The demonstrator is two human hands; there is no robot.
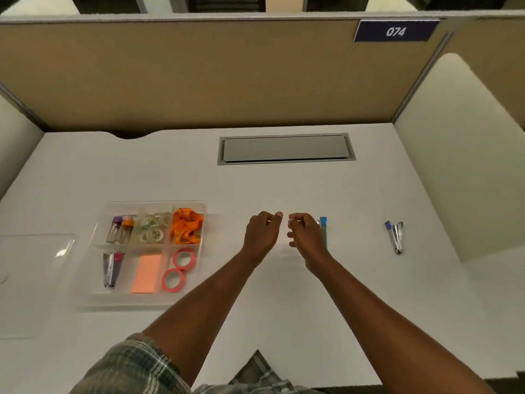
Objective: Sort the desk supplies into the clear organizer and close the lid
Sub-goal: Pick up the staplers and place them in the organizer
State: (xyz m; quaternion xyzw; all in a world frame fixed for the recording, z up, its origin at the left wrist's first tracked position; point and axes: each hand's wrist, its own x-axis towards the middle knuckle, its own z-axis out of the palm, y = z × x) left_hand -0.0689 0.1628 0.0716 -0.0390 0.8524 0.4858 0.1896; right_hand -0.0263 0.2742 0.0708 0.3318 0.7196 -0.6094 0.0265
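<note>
Just right of the right hand [305, 233], the blue-capped stapler [324, 224] lies lengthwise toward the desk's [284, 189] near edge; fingers curled, grip unclear

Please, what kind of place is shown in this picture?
Probably an office or study cubicle: partition walls surround a white desk, a sign reads 074, and a grey hatch is set into the desk.

The white counter [284, 308] had a grey panel [285, 149] set flat in it near the back. On the left sat a clear organizer [127, 301] with little boxes inside. Just beside it, further left, a clear lid [34, 280] lay flat. Near the middle lay a thin blue-topped thing [323, 223]. Well off to the right lay a small silver tool [397, 237] with a blue end.
</note>
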